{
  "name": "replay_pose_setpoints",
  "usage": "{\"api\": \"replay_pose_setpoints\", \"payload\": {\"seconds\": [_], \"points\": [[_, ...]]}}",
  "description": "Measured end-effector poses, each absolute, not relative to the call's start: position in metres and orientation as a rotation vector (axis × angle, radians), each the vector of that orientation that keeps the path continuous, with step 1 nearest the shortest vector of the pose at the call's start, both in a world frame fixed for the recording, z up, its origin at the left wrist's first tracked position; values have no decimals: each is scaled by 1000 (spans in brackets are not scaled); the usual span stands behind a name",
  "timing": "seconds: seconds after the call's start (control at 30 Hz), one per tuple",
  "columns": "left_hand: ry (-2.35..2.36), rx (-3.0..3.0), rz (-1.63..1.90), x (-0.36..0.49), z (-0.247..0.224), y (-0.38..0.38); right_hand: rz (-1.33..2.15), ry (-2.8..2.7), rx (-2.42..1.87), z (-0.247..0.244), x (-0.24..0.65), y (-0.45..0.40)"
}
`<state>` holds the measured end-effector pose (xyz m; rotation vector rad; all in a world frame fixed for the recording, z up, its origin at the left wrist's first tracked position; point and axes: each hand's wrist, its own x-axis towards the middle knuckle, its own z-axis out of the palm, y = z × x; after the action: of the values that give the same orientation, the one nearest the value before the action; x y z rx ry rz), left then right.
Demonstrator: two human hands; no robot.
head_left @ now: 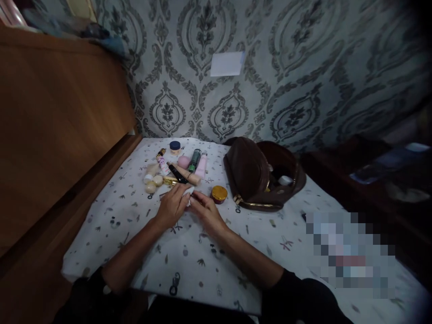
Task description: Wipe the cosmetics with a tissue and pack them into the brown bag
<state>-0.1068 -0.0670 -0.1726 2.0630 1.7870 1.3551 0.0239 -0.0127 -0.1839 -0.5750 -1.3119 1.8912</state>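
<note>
My left hand (172,204) and my right hand (206,213) meet at the middle of the printed white cloth. Between them is a small white wipe or tissue (189,191), and the fingers of both are closed on it. Whether something lies inside the wipe is hidden. Just beyond my fingers lie a black tube (176,173), a beige tube (189,174) and a gold item (169,181). A jar with a gold lid (219,194) stands to the right of my right hand.
Behind are a pink sponge (184,162), green tube (195,160), pink tube (201,165), navy-lidded jar (175,148) and round cream items (150,186). An open brown bag (246,173) stands right. Wooden furniture (60,117) borders the left; a patterned wall rises behind.
</note>
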Motion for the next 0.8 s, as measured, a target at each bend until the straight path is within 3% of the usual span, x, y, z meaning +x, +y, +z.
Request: {"api": "replay_pose_setpoints", "payload": {"seconds": [0.43, 0.8], "points": [[1748, 1490, 1414, -94, -179, -61, 1399, -1640, -671, -210, 38, -9], [1718, 1995, 1215, -85, -197, -66, 1245, -1623, -808, -216, 46, -1]]}}
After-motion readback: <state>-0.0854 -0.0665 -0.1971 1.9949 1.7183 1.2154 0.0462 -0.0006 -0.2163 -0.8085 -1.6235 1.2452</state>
